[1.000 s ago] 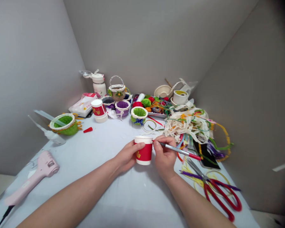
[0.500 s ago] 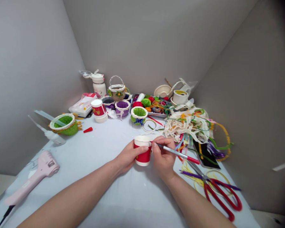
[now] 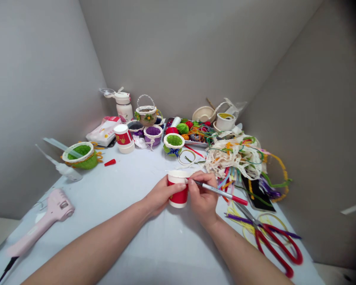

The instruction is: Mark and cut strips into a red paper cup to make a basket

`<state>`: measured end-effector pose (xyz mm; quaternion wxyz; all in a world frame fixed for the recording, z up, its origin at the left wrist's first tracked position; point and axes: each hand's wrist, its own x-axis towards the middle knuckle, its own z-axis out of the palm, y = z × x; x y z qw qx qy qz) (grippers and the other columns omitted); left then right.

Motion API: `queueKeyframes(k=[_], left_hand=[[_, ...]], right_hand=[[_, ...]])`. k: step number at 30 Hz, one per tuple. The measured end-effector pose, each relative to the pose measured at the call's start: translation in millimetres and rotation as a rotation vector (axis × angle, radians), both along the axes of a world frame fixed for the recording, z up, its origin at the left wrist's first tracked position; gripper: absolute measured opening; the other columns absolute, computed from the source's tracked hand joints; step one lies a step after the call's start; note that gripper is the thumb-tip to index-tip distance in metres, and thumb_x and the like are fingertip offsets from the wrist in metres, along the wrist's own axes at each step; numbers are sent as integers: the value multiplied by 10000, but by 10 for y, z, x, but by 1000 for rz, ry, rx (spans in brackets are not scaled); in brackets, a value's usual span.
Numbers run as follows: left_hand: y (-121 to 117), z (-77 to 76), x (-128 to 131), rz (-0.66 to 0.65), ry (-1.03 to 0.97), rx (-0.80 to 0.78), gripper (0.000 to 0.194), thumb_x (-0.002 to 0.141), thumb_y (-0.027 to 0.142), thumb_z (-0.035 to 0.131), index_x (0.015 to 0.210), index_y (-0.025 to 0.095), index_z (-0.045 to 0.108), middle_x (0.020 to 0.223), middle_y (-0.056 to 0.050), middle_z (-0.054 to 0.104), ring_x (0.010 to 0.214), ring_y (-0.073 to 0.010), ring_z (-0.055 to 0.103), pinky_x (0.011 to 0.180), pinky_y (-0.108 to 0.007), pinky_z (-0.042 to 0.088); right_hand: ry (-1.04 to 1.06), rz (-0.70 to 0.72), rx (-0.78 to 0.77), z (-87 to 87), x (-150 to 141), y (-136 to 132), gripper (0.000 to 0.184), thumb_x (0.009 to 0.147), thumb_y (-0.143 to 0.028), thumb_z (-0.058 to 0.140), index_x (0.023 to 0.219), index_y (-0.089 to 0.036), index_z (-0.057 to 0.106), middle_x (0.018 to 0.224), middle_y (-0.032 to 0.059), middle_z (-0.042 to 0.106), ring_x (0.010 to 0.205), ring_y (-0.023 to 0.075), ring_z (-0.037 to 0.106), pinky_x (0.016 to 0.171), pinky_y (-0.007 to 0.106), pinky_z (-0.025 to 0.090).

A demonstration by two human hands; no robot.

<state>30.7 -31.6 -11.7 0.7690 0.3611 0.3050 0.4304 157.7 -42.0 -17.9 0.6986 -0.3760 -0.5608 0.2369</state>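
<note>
A red and white paper cup (image 3: 178,196) stands upright in front of me, wrapped from the left by my left hand (image 3: 161,194), thumb across its front. My right hand (image 3: 204,198) pinches a red marker pen (image 3: 222,192), its barrel silver-grey and its red end pointing right. The pen's tip meets the cup's right side just below the rim, partly hidden by my fingers. Further off on the left lies a red pen cap (image 3: 110,162). Beyond the cup sits a small green basket (image 3: 173,145) with a white rim and blue bow.
At the left lie a pink glue gun (image 3: 44,221), a white squeeze bottle (image 3: 68,172) and another green basket (image 3: 81,156). Red-handled scissors (image 3: 274,239), a phone (image 3: 259,194) and a lace heap (image 3: 235,156) fill the right. A yarn tray (image 3: 195,142) stands behind.
My right hand and the marker have shifted slightly left along the cup. My left hand and the cup stay nearly in place.
</note>
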Motion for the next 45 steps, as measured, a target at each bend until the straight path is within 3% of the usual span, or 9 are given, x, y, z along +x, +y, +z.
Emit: queueKeyframes(k=[45], left_hand=[[-1,-33,-4,-1,19,6,491,723,276,808,1170,140,656,1220,-138,685,1122,-270,621,993,-377,439]], right_hand=[[-28,15,8,38,-10,1,148,862,-113,559,849,-241,486,716,-44,540,629,128,531,583,267,420]])
